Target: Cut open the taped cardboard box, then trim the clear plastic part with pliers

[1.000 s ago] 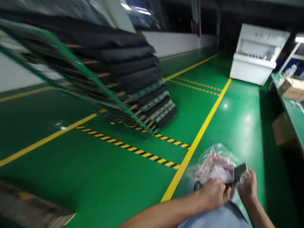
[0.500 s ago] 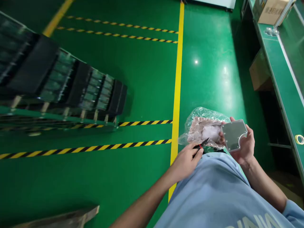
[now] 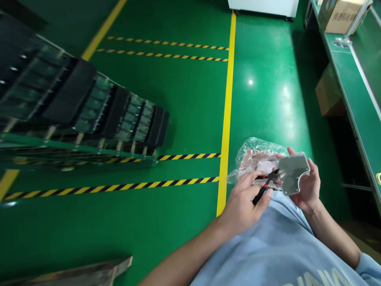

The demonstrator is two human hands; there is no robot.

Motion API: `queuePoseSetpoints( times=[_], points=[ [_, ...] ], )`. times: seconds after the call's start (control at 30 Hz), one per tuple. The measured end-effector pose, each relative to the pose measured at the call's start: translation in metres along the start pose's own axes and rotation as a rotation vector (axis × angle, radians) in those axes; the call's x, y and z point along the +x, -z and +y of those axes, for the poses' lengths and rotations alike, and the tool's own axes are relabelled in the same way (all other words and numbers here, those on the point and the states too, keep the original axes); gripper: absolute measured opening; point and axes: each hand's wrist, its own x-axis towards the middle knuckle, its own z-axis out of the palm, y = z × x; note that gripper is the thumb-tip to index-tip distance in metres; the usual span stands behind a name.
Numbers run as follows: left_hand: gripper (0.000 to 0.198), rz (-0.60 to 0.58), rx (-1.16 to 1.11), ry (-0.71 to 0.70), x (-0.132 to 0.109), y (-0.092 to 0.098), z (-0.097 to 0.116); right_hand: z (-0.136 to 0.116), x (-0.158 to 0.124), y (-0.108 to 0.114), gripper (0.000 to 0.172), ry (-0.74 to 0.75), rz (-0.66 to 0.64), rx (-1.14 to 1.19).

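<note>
I had the left hand (image 3: pixel 244 206) closed around a pair of red-handled cutters (image 3: pixel 263 188), their tips right at the edge of a grey plate (image 3: pixel 293 172) with a curved notch and small screws near its corners. The right hand (image 3: pixel 309 186) cradled that plate from beneath, fingers curling up around its rim. A clear plastic bag (image 3: pixel 256 149) with pinkish padding inside sat just behind the plate, above the blue sweatshirt (image 3: pixel 268 250). Off to the left stood a green rack (image 3: pixel 74 143) of dark panels on the green floor (image 3: pixel 190 99); to the right ran a green worktop (image 3: pixel 357 99) carrying a cardboard box (image 3: pixel 341 16).
</note>
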Motion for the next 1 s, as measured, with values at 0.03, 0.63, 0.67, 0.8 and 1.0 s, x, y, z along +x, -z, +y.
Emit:
queuePoseSetpoints(
  times=[0.03,0.63,0.67,0.8,1.0],
  points=[
    [0.023,0.025,-0.044,0.024,0.003,-0.004,0.003,0.0,0.0,0.0,0.064,0.005,-0.001,-0.005],
    [0.033,0.241,-0.33,0.444,0.029,-0.031,-0.009,0.002,-0.001,0.004,0.062,0.085,0.014,0.024],
    [0.04,0.209,-0.359,0.431,0.026,-0.03,-0.008,0.001,-0.001,0.003,0.061,0.095,0.015,0.027],
    [0.063,0.123,-0.401,0.344,0.022,-0.037,0.002,0.001,0.002,0.003,0.051,0.182,-0.005,-0.018],
    [0.055,0.19,-0.22,0.256,0.025,-0.041,0.009,0.001,-0.002,0.008,0.035,0.308,-0.136,-0.089]
  ],
)
